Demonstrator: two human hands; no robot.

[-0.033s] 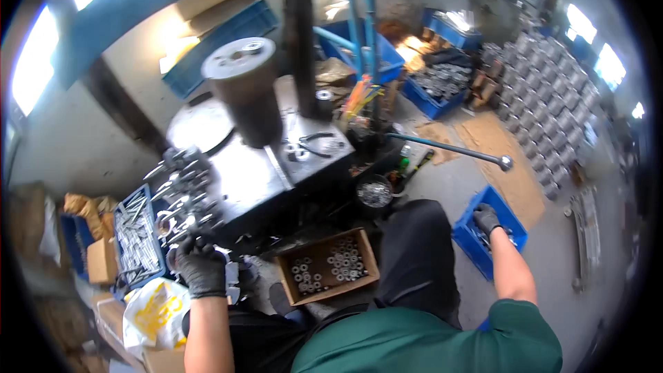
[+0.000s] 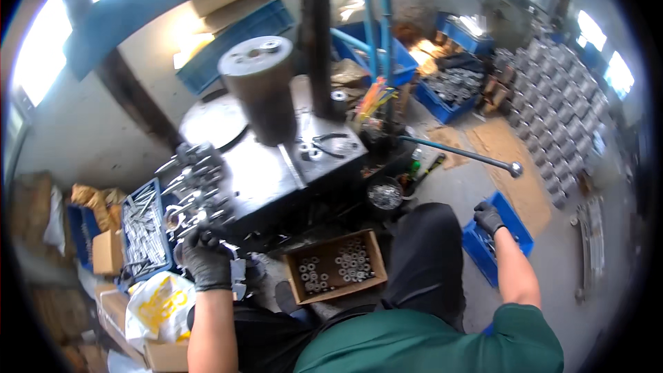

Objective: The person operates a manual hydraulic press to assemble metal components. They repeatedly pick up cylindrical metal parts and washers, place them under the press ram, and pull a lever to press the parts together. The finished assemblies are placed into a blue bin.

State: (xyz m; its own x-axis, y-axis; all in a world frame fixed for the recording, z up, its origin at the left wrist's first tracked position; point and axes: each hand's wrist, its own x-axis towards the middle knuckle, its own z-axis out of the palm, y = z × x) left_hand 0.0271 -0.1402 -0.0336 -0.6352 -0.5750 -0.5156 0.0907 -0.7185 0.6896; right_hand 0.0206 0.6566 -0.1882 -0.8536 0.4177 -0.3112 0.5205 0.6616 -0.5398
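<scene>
Dominating the left-centre, a flat, bare-metal tabletop [image 2: 259,183] carried a thick, dark-sided metal column [image 2: 262,97] with a pale round top. A tall stack of silver metal cylinders [image 2: 556,110] stood at the far right. Along the near left edge of the tabletop sat a clustered pile of shiny grey metal parts [image 2: 202,183]. Left of this pile, a blue plastic crate [image 2: 168,245] contained silver metal rods [image 2: 143,231]. On the floor at the right, a blue rectangular plastic bin [image 2: 478,257] contained small metallic pieces [image 2: 487,240], partly hidden by the arm. A brown open-topped cardboard box [image 2: 378,257] was positioned between the person's legs.

The left hand [image 2: 209,266], in a dark grey glove, was located at the near end of the clustered pile; its fingers were bent, but whether they grasped a part could not be determined. The right hand [image 2: 489,218], similarly gloved, was located over the bin, fingers curled; their contents could not be determined. Dark-handled pliers [image 2: 324,148] lay on the tabletop beyond the column. Small grey metal rings [image 2: 353,262] lay in two groups inside the box.
</scene>
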